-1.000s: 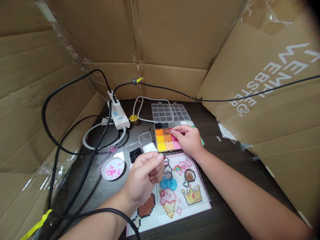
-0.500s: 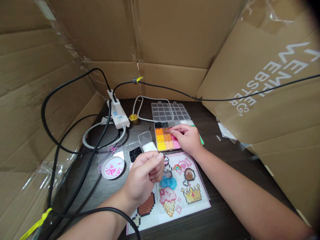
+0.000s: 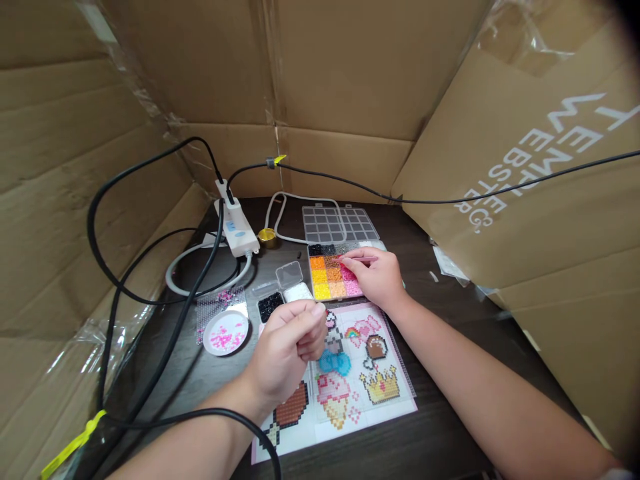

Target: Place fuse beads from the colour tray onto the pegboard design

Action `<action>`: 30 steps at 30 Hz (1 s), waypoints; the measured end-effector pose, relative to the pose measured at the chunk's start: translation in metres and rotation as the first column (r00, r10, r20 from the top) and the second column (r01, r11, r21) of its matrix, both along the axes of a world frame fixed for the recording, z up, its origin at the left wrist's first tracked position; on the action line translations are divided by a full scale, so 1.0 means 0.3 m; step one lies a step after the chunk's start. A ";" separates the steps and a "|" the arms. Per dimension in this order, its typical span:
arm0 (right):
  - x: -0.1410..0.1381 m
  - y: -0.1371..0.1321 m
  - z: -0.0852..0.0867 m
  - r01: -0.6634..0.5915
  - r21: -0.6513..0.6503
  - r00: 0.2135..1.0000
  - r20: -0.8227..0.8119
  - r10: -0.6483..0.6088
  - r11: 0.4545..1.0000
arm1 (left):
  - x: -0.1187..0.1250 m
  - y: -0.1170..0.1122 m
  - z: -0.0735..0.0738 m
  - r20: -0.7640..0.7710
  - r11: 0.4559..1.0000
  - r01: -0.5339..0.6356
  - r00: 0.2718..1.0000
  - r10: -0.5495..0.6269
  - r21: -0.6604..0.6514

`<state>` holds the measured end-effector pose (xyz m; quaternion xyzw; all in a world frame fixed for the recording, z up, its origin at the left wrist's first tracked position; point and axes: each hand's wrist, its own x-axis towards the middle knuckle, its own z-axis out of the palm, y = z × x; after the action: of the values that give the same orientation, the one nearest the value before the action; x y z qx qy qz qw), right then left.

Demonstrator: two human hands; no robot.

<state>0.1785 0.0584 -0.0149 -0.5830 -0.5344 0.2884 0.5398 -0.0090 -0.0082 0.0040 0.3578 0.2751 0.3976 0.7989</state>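
My right hand (image 3: 374,275) pinches a thin pink pair of tweezers (image 3: 363,259) over the sectioned bead box (image 3: 323,275). The tips point left at the brown and orange beads. In the air above the pattern sheet (image 3: 367,427), my left hand (image 3: 293,343) is curled closed; what it holds, if anything, is hidden. The sheet shows pixel pictures of a crown, an ice cream and a blue bow, with a clear pegboard over part of it. Just beyond the left hand are a small box of black beads (image 3: 271,307) and one of white beads (image 3: 299,292).
A white dish of pink beads (image 3: 225,333) overlaps a clear pegboard (image 3: 213,304) at left. Behind stand a power strip (image 3: 237,228), a gold cup (image 3: 267,237) and the open clear lid (image 3: 340,224). Black cables (image 3: 173,347) loop across the left; cardboard walls (image 3: 345,73) surround the table.
Both hands hold nearly the same pose and place. The view has shifted very slightly, and the tweezers remain over the bead box.
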 end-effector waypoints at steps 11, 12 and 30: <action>0.065 -0.140 0.114 -0.372 0.153 0.873 -0.277 0.401 0.916 | 0.002 0.013 0.030 0.079 0.970 -0.125 0.986 0.144 -0.206; 0.066 -0.150 0.117 -0.415 0.160 0.848 -0.288 0.445 0.896 | 0.001 0.013 0.031 0.104 0.970 -0.104 0.986 0.130 -0.220; 0.057 -0.159 0.098 -0.590 0.218 0.726 -0.276 0.629 0.777 | 0.009 0.004 0.022 0.141 0.970 0.034 0.990 0.000 -0.240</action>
<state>0.1956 0.0107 0.0144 -0.2849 -0.6124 0.5129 0.5299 -0.0063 -0.0069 0.0107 0.2315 0.2616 0.3786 0.8571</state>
